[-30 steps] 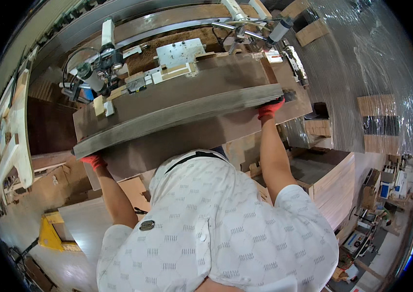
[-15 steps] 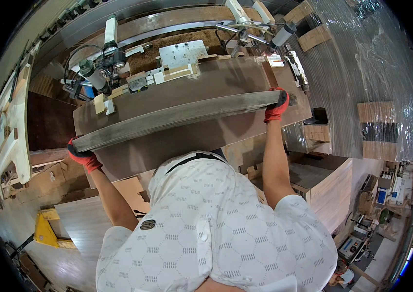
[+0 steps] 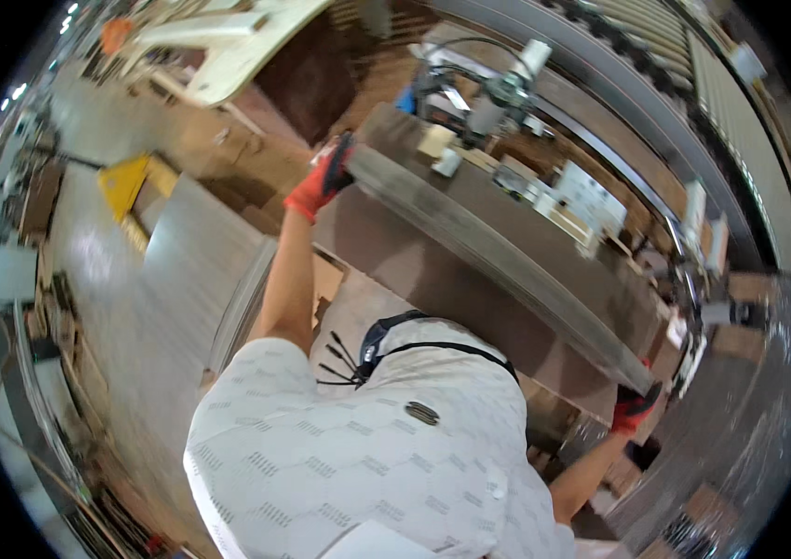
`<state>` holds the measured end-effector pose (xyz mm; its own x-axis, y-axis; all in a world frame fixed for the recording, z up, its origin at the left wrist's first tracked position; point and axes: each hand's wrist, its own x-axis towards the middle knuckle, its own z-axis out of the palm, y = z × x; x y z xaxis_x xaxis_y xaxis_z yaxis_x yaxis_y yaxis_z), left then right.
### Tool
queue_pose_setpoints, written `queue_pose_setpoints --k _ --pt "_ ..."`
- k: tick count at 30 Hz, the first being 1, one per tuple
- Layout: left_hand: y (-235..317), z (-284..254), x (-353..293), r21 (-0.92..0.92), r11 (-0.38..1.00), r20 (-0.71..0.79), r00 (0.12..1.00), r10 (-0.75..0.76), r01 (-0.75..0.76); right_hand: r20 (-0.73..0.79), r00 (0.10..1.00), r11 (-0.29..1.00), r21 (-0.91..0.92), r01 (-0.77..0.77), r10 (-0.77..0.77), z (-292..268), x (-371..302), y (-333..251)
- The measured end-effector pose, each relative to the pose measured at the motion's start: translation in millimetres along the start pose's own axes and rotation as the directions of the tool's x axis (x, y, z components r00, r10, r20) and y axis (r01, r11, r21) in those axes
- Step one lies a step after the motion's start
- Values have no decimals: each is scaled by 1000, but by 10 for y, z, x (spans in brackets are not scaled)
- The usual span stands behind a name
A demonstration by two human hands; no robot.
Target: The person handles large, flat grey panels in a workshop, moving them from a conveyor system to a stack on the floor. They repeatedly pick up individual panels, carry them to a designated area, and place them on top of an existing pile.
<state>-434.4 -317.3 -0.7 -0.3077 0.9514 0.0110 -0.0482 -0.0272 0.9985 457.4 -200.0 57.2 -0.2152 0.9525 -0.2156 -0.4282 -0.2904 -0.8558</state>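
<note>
A long, narrow grey wood-grain board [image 3: 498, 256] spans between my hands, running from upper left to lower right. My left hand [image 3: 323, 179], in a red and black glove, is closed round its far left end. At the other end, near the right, my right hand [image 3: 635, 408] grips it in a matching glove. The board is above a brown worktop [image 3: 386, 244]; whether it touches the surface, I cannot tell. Past the left end stands a clamp device with a grey cylinder [image 3: 493, 107], beside small pale blocks [image 3: 436, 141] on the worktop.
A metal plate [image 3: 591, 197] lies beyond the worktop, with a roller conveyor [image 3: 647, 37] farther off. At the left are a stack of wood-grain panels [image 3: 204, 256], a yellow pallet-jack part [image 3: 125, 186] and a pale wooden table [image 3: 274, 47]. Film-wrapped stacks [image 3: 730, 438] stand at the right.
The view has swung left, so the worktop and board now slant down to the right. Both hands keep hold of the board's ends.
</note>
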Motion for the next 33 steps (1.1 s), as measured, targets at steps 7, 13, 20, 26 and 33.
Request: queue_pose_setpoints --k 7,13,20,26,33 --pt "429 243 32 -323 852 -14 898 -439 412 -56 994 873 -484 59 -98 -83 11 17" --pt "99 89 -25 76 997 1 1000 5 -5 -69 973 491 -869 50 -221 -388 -3 -70" --pt "-83 315 -65 -265 955 -48 987 -154 136 -11 925 44 -999 7 -380 -532 -27 -36" --pt "302 436 22 -289 930 -126 972 197 -226 -124 978 506 -862 -24 -165 -726 8 -24" --pt "28 672 91 -105 946 -360 898 252 -308 -399 915 897 -425 -126 -60 -440 42 -95"
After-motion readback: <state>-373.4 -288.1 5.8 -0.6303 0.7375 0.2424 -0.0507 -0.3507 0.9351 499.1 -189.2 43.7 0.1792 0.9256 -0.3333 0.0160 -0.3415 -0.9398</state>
